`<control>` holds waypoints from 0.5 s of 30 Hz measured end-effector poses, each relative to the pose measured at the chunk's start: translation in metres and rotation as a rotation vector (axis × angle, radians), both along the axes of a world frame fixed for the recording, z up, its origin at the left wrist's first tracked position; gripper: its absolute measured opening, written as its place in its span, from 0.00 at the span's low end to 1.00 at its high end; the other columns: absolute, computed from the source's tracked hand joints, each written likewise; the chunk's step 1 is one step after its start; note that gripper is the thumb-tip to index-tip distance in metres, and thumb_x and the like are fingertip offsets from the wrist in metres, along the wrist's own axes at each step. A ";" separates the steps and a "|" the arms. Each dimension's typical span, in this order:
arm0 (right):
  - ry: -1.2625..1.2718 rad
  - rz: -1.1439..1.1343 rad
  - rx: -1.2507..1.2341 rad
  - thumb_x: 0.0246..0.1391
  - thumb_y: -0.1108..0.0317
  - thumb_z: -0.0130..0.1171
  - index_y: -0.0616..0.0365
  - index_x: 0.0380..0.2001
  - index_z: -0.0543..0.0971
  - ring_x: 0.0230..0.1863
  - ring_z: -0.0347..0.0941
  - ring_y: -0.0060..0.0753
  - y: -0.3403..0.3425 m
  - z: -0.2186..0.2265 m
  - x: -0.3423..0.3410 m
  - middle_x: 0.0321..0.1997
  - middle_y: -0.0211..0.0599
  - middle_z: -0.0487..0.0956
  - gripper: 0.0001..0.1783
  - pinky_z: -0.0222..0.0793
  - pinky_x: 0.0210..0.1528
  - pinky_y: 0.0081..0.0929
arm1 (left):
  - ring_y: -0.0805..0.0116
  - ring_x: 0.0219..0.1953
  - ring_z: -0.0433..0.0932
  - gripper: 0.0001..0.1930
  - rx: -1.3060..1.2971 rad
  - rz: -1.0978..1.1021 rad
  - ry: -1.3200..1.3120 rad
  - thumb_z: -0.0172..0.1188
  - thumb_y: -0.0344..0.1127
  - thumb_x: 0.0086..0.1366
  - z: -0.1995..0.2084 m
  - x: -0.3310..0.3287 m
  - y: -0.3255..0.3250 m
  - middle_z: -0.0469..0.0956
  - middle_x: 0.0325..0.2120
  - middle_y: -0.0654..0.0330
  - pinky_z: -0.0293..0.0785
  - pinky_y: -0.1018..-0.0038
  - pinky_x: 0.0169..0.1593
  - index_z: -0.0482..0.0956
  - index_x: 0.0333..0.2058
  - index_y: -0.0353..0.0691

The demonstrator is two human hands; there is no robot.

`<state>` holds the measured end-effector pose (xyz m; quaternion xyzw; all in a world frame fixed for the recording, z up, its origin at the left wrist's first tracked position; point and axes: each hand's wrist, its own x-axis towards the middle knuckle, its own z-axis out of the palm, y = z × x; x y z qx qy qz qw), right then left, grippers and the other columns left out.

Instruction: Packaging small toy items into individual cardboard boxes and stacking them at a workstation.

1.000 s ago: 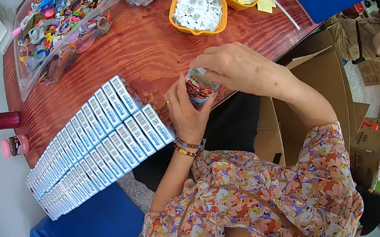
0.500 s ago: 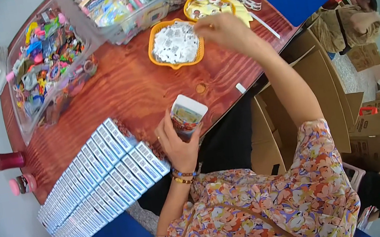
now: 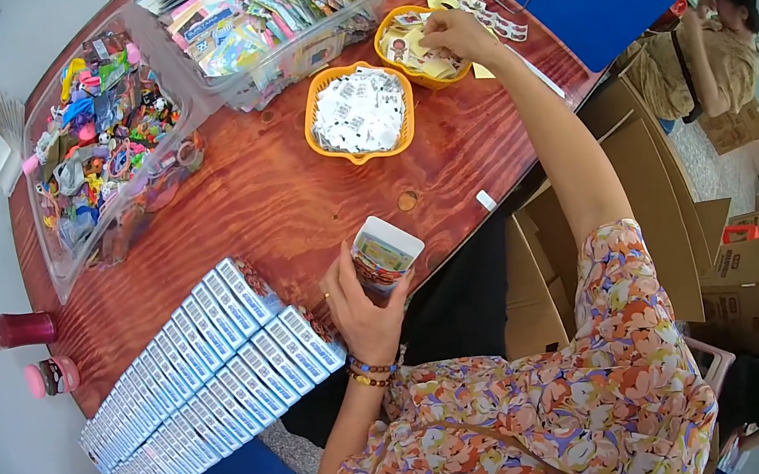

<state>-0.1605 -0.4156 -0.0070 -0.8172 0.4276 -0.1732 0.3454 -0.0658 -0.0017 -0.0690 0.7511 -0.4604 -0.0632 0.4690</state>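
Note:
My left hand is wrapped round a small open-topped carton near the table's front edge. Its white flap stands up, and a colourful printed piece shows inside. Farther off, my right hand reaches into an orange basket of cream and yellow sticker slips. Its fingers are drawn together among the slips; whatever they pinch is too small to make out. Just left of that sits a second orange basket, filled with small white printed packets.
Two rows of blue-and-white cartons stand at the left. Behind them are a clear bin of small toys and another bin of flat packets. Cardboard boxes stand right of the table; a person is beyond them.
My right hand has moved from between the two baskets into the one with the cream and yellow slips. My left hand keeps hold of the carton. The view has shifted slightly.

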 end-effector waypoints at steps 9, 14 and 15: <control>-0.158 -0.036 0.019 0.60 0.59 0.61 0.55 0.35 0.81 0.29 0.73 0.14 0.023 0.015 -0.021 0.27 0.22 0.77 0.11 0.63 0.26 0.16 | 0.47 0.54 0.72 0.42 -0.012 0.009 -0.006 0.77 0.40 0.51 -0.002 -0.001 0.003 0.71 0.51 0.45 0.70 0.58 0.57 0.67 0.62 0.32; -0.257 0.280 0.270 0.61 0.67 0.60 0.56 0.33 0.82 0.24 0.69 0.12 0.156 0.078 -0.004 0.25 0.23 0.78 0.06 0.61 0.25 0.14 | 0.45 0.53 0.70 0.43 -0.033 0.011 -0.025 0.76 0.41 0.50 -0.002 0.001 -0.001 0.71 0.51 0.46 0.69 0.55 0.56 0.66 0.63 0.34; -0.201 0.370 0.288 0.60 0.68 0.61 0.57 0.33 0.82 0.24 0.70 0.13 0.186 0.076 -0.003 0.25 0.24 0.79 0.05 0.62 0.25 0.15 | 0.45 0.53 0.70 0.43 -0.026 0.023 -0.023 0.76 0.41 0.50 -0.002 0.002 0.000 0.71 0.51 0.46 0.69 0.55 0.56 0.66 0.63 0.34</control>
